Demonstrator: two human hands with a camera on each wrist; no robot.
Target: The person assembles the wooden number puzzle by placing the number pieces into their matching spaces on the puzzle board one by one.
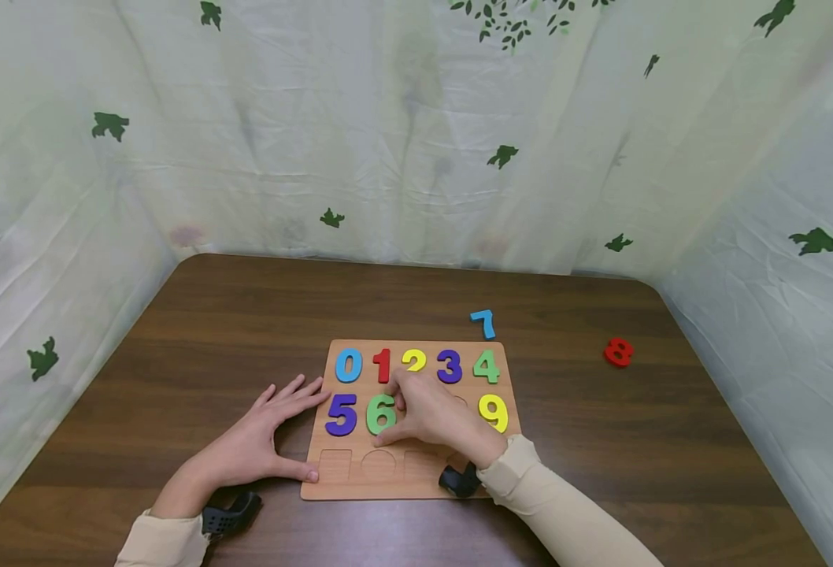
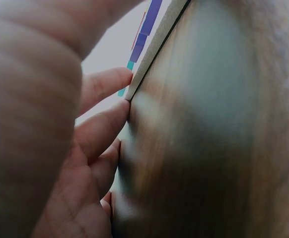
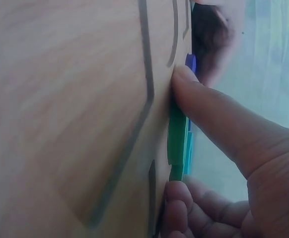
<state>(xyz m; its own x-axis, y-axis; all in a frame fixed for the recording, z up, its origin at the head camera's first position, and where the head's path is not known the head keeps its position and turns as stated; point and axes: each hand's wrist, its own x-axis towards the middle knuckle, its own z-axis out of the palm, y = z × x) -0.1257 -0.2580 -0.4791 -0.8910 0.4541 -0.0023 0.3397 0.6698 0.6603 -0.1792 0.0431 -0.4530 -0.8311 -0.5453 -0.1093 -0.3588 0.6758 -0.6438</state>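
A wooden number puzzle board [image 1: 416, 494] lies on the brown table. My right hand [image 1: 439, 416] reaches over it and pinches the green number 6 [image 1: 372, 415], thumb at its lower end and fingers at its upper end. In the right wrist view the green number 6 [image 3: 177, 139] sits at the board's surface. My left hand [image 1: 257, 441] lies spread at the board's left edge; its thumb touches the lower left corner and its fingertips rest along that side. The purple number 5 [image 1: 335, 411] is beside the 6. My right hand hides part of the middle row.
The top row holds numbers 0 to 4, and a yellow 9 [image 1: 485, 405] lies at the right of the middle row. Off the board are a blue 7 [image 1: 488, 324] behind it and a red 8 [image 1: 619, 353] further right. Hanging white cloth [image 1: 388, 157] surrounds the table.
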